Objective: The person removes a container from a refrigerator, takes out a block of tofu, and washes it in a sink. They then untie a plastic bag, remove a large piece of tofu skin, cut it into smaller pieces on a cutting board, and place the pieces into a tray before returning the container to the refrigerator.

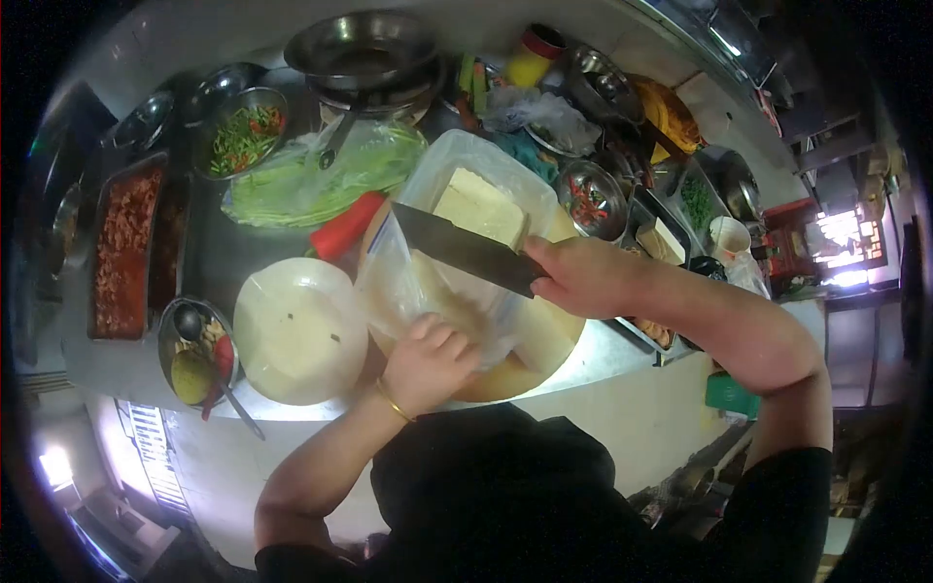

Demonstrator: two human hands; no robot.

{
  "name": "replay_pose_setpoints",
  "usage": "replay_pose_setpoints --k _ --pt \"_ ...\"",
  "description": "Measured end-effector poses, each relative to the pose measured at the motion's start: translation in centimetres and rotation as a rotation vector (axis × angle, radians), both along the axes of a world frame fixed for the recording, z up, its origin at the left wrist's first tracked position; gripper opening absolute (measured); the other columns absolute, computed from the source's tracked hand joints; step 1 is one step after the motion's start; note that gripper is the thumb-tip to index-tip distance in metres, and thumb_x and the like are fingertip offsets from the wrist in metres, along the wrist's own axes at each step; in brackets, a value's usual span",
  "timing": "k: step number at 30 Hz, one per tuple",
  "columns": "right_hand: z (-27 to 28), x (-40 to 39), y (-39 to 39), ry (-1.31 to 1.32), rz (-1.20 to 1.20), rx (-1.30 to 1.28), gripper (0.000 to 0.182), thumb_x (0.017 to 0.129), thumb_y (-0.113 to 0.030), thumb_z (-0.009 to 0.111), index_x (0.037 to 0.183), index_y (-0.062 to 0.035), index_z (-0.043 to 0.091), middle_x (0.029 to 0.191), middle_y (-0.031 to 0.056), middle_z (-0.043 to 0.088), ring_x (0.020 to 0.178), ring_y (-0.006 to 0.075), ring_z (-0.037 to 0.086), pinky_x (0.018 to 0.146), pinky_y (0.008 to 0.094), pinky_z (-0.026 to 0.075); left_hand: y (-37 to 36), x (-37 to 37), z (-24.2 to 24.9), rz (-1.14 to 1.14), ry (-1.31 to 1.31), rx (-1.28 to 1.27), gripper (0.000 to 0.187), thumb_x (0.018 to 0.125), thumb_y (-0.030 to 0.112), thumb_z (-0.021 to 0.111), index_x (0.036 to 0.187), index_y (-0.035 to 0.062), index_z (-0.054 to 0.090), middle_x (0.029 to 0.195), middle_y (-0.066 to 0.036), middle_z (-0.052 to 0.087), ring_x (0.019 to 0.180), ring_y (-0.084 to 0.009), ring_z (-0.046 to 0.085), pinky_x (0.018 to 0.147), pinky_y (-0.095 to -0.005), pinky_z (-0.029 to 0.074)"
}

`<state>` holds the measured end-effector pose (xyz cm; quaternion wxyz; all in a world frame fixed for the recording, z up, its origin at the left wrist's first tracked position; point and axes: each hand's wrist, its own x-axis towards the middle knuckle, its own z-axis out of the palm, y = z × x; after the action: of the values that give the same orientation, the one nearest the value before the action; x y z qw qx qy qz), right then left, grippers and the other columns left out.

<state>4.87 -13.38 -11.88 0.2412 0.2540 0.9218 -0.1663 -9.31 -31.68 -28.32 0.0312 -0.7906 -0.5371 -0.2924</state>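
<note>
1. One pale, tofu-like block lies inside a translucent plastic tub, just beyond the right hand, whose fingers close around the handle of a broad, dark steel cleaver.
2. The left hand curls its fingers at the tub's near edge; whether they pinch it cannot be told.
3. Beneath are a round tan chopping board and a shiny metal counter; pale floor shows below.
4. The cleaver's blade crosses above the tub, partly blocking its view; a round white plate sits left.
</note>
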Motion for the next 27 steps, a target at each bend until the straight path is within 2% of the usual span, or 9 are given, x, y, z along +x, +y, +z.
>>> replay_pose_setpoints --k 1,5,8,10,14,15,19,22,27 --pt "-0.4 -0.1 -0.1 -0.021 0.002 0.007 0.032 0.088 -0.024 0.058 0.106 0.0011 0.048 0.082 0.0234 0.064 0.082 0.0419 0.064 0.074 0.0506 0.05 0.0 0.2 -0.5 0.002 -0.008 0.062 0.023 0.064 0.031 0.072 0.079 0.0165 0.062 0.079 0.001 0.055 0.084 -0.0175 0.056 0.089 -0.0383 0.044" --pt "-0.7 -0.7 -0.7 -0.128 -0.025 -0.015 0.032 0.088 -0.023 0.057 0.106 0.0027 0.049 0.082 0.0237 0.064 0.085 0.0417 0.064 0.075 0.0506 0.049 -0.5 0.1 -0.6 -0.003 -0.104 0.042 0.031 0.06 0.033 0.076 0.086 0.0195 0.066 0.089 0.004 0.06 0.088 -0.0148 0.057 0.087 -0.0363 0.043" --pt "-0.2 -2.4 -0.2 -0.248 0.041 -0.047 0.038 0.091 -0.024 0.054 0.116 0.0026 0.044 0.086 0.0258 0.063 0.085 0.0426 0.063 0.074 0.0503 0.048 -0.4 0.2 -0.7 -0.006 -0.138 0.049 0.026 0.063 0.032 0.075 0.082 0.0193 0.064 0.085 0.003 0.058 0.083 -0.0151 0.056 0.08 -0.0346 0.044" --pt "-0.1 -3.8 0.4 -0.343 0.004 -0.063 0.035 0.09 -0.022 0.053 0.113 0.0025 0.047 0.085 0.025 0.064 0.084 0.041 0.064 0.074 0.0492 0.049 -0.3 0.1 -0.7 -0.026 -0.159 0.048 0.019 0.068 0.031 0.071 0.077 0.0173 0.062 0.078 0.003 0.055 0.078 -0.0166 0.054 0.076 -0.0335 0.043" --pt "2.1 -7.7 0.3 -0.663 0.006 -0.085 0.03 0.087 -0.018 0.05 0.107 0.0032 0.051 0.083 0.023 0.064 0.079 0.0365 0.066 0.072 0.0471 0.05 -0.9 0.1 -0.7 -0.008 -0.071 -0.052 0.019 0.067 0.034 0.072 0.075 0.0189 0.063 0.076 0.003 0.056 0.078 -0.0153 0.055 0.073 -0.0325 0.042" --pt "2.5 -8.8 0.3 -0.741 0.051 -0.102 0.027 0.085 -0.015 0.046 0.102 0.0044 0.054 0.081 0.02 0.065 0.07 0.0315 0.066 0.067 0.0445 0.05 -0.8 0.3 -0.6 -0.003 -0.073 -0.055 0.019 0.068 0.035 0.071 0.075 0.0193 0.063 0.076 0.003 0.056 0.078 -0.0151 0.056 0.073 -0.0324 0.041" --pt "2.6 -13.7 0.5 -1.074 0.181 -0.067 0.024 0.085 -0.015 0.044 0.085 0.0045 0.058 0.073 0.0125 0.062 0.061 0.0227 0.061 0.06 0.0385 0.048 -0.5 1.0 -1.0 0.036 -0.126 -0.045 0.021 0.064 0.037 0.072 0.07 0.0198 0.061 0.072 0.005 0.058 0.07 -0.0138 0.056 0.066 -0.0315 0.04" --pt "2.1 -17.5 -0.8 -1.329 0.337 0.002 0.024 0.086 -0.017 0.045 0.082 0.0036 0.058 0.072 0.0121 0.061 0.061 0.0217 0.06 0.059 0.0384 0.048 -0.8 1.3 -1.8 0.064 -0.19 -0.035 0.02 0.064 0.037 0.072 0.07 0.0205 0.063 0.073 0.005 0.059 0.071 -0.0138 0.057 0.068 -0.0316 0.041" --pt "4.9 -17.8 -1.2 -1.348 0.277 0.099 0.023 0.087 -0.019 0.046 0.084 0.0018 0.057 0.07 0.01 0.06 0.06 0.0206 0.059 0.059 0.0382 0.048 -0.7 1.7 -2.4 0.089 -0.221 -0.016 0.019 0.066 0.038 0.072 0.07 0.0203 0.064 0.072 0.005 0.059 0.072 -0.0152 0.058 0.069 -0.0333 0.042"
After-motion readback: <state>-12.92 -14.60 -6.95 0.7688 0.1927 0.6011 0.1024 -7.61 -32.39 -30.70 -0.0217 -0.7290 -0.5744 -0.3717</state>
